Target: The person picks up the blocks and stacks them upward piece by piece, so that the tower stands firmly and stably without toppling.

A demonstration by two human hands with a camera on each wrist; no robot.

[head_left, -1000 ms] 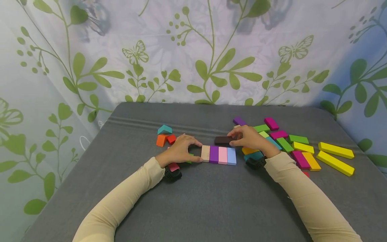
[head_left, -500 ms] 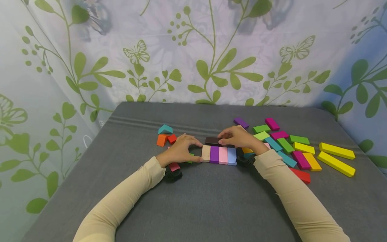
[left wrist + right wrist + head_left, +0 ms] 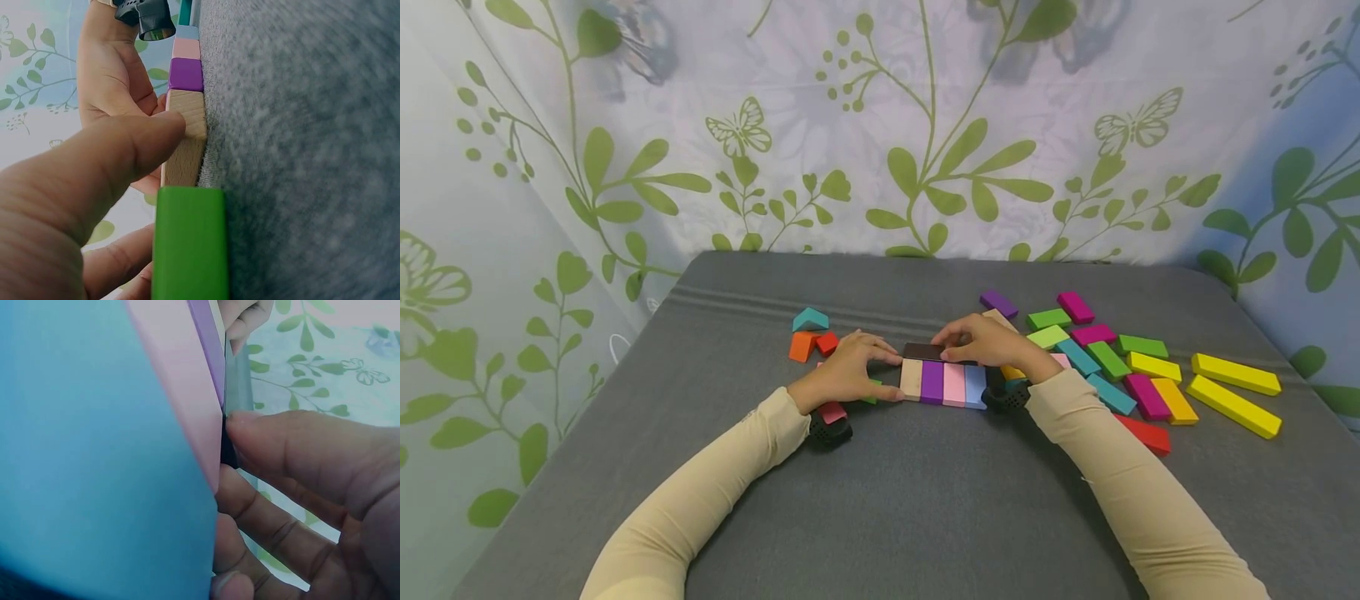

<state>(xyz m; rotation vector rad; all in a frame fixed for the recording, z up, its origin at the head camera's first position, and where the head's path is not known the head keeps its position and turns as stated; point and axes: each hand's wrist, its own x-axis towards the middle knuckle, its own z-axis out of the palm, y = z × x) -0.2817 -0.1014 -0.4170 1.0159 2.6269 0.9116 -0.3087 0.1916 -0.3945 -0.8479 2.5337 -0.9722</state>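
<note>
A row of small blocks lies side by side on the table: a bare wooden block [image 3: 911, 380], a purple block [image 3: 932, 382], a pink block [image 3: 954, 384] and a light blue block [image 3: 975, 386]. The left hand [image 3: 850, 371] holds the wooden block at the row's left end, its thumb [image 3: 159, 137] against the near corner. Behind the row's far edge lies a dark brown block [image 3: 920, 351]. The right hand [image 3: 988, 342] pinches it between thumb and fingers and covers its right part. In the right wrist view only a dark sliver of it shows.
A green block [image 3: 190, 244] and other blocks lie under the left hand. Beyond it are a teal triangular block [image 3: 810, 320] and an orange block [image 3: 802, 347]. Many coloured blocks spread at the right, with two long yellow blocks [image 3: 1234, 405]. A floral curtain [image 3: 880, 125] hangs behind.
The right hand has slid the dark brown block leftward along the row's far side, until its left end is about level with the wooden block. The left hand has stayed in place.
</note>
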